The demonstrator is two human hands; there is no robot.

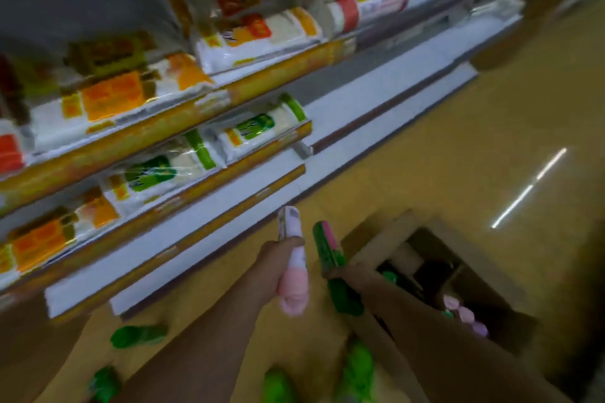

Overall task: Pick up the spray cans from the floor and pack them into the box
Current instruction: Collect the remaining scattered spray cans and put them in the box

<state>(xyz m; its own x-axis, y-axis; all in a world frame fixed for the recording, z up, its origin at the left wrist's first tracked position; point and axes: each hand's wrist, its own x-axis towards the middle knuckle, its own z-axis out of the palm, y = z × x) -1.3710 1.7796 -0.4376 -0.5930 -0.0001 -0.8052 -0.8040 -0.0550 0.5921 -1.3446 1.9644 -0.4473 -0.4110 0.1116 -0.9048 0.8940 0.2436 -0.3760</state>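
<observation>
above cardboard box (484, 258) | left hand (278, 258) grips slim pink can (293, 271) | right hand (343, 275) grips green can (330, 252)

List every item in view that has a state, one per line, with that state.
Left hand: grips the pink spray can.
Pink spray can: held off the floor.
Right hand: grips the green spray can.
Green spray can: held off the floor, beside the box.
Box: open, flaps out, cans inside.
Green cans on the floor: lying down, not yet packed.
Shelf packets: lying on the shelves.
</observation>
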